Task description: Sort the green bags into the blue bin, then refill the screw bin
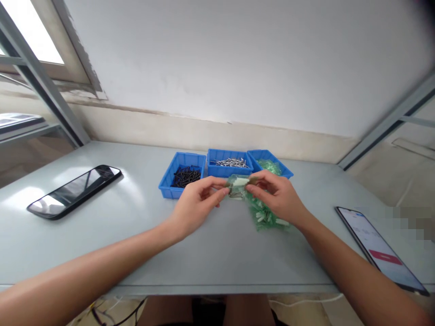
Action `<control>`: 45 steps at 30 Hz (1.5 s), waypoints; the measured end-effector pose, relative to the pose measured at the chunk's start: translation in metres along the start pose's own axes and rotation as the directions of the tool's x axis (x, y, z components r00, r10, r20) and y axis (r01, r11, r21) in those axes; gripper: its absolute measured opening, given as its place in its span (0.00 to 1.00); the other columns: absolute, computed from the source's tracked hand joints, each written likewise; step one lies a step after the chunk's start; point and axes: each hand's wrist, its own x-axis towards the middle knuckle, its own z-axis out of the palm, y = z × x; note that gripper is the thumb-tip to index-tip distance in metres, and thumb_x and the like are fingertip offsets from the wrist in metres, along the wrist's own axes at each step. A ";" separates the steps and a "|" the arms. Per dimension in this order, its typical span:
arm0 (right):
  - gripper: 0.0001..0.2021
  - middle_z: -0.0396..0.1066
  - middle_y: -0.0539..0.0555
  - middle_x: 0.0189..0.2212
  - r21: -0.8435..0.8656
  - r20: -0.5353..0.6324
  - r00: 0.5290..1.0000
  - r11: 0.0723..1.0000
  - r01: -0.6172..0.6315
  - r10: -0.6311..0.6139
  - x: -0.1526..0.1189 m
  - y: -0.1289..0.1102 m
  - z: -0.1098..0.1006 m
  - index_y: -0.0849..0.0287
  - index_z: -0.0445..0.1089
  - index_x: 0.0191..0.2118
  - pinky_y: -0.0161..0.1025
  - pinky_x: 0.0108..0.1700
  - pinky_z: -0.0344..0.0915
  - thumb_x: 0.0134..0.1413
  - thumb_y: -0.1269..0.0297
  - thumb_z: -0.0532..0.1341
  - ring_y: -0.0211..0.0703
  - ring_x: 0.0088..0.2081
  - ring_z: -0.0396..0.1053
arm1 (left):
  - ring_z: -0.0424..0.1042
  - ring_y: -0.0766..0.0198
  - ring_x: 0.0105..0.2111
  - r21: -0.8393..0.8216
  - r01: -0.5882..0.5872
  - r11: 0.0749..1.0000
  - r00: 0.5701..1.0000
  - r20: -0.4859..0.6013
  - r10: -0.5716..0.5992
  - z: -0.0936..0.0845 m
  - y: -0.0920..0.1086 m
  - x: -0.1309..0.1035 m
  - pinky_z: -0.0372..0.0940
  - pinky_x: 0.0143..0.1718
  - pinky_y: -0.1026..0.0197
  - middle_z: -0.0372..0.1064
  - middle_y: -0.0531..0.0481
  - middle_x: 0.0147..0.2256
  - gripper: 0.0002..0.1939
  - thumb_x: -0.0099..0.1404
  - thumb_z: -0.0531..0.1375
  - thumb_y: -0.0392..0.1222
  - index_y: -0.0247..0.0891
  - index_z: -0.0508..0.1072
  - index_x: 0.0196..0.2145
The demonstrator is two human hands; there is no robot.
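Note:
A small clear green plastic bag is held between both hands at the middle of the table, with a white piece and some metal pieces showing inside. My left hand pinches the bag's left edge between thumb and fingers. At the opposite edge, my right hand grips it the same way. Below and partly behind my right hand lies a pile of similar green bags with white pieces in them.
Three blue bins stand along the back: black screws in the left bin, silver screws in the middle bin, green plastic in the right bin. A dark glossy device lies left, a phone right.

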 end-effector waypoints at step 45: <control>0.16 0.73 0.54 0.29 -0.508 -0.263 0.941 0.798 -0.324 0.214 0.020 0.084 -0.058 0.59 0.73 0.40 0.41 0.35 0.62 0.49 0.55 0.62 0.45 0.30 0.69 | 0.64 0.67 0.26 0.236 -0.048 0.971 0.954 0.299 -0.025 0.003 -0.001 -0.003 0.63 0.30 0.65 0.67 0.52 0.27 0.11 0.63 0.54 0.37 0.36 0.72 0.41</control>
